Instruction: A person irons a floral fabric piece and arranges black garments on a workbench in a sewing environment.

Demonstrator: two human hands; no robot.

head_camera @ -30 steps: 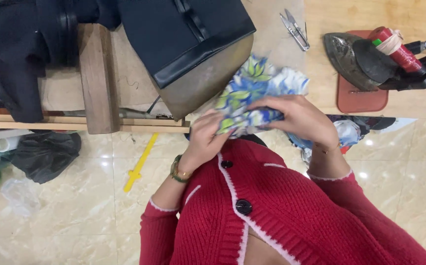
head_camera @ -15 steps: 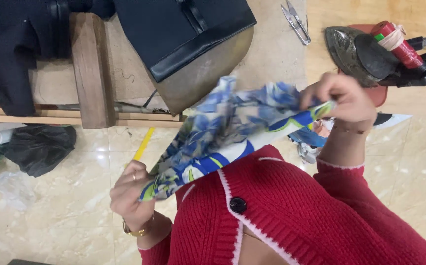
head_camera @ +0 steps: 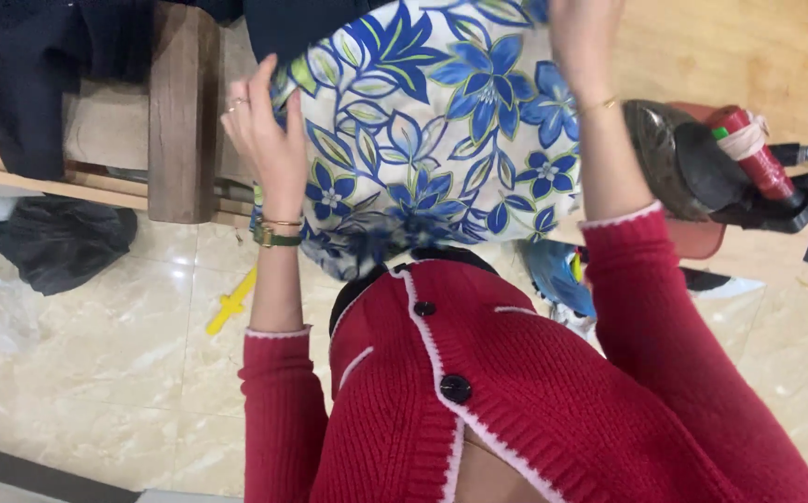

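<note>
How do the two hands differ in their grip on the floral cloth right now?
The left hand grips the floral cloth at its left edge, fully in view, a ring on one finger; the right hand holds the right edge higher up, partly cut off by the frame. The left wrist bears a watch and bangle, the right a thin bracelet. Both hold the cloth spread.

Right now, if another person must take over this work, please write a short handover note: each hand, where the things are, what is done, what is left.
Left hand: grips the left edge of the floral cloth, raised in front of the body.
Right hand: grips the cloth's right edge, near the top of the picture.
Cloth: spread open and flat between both hands, above the wooden worktable.
Nearby: an iron on its pad at the right; a yellow strip on the tiled floor.
Done: cloth is opened out.
Left: it is not yet laid on the table.
</note>
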